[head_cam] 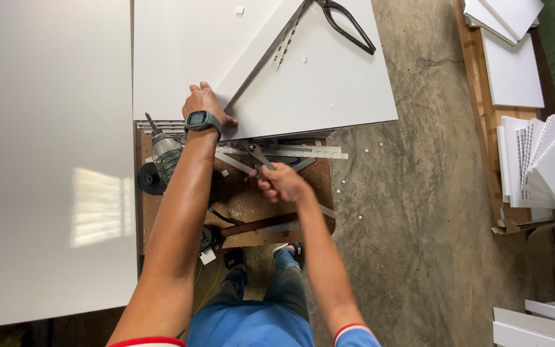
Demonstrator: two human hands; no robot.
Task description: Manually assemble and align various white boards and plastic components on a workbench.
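**Left hand pressed on white panel, right hand gripping snips at its near edge**

A broad, glossy white sheet [46, 160] fills the left side of the view. Beside it lies a large flat white plastic panel [329, 83], and a second white triangular panel piece [187, 45] overlaps it along a diagonal metal-edged seam. Both rest on a low brown wooden work board [245, 205] set on the cracked grey concrete floor [419, 212].

At the right, a stack of cut white corrugated panel offcuts [541, 167] leans on cardboard.

The left hand [205, 106], with a dark square wristwatch [202, 120] on the wrist, lies palm down on the near edge of the panel, fingers bent over the diagonal seam. The right hand [284, 183] is closed in a fist around the handles of a pair of metal snips [256, 155], whose blades point up toward the panel's near edge, just below it.

A grey angle grinder [160, 157] rests on the board just left of the left forearm. Thin white strips [303, 152] lie under the panel edge. Dark long-handled shears [348, 26] lie on the panel's far end.
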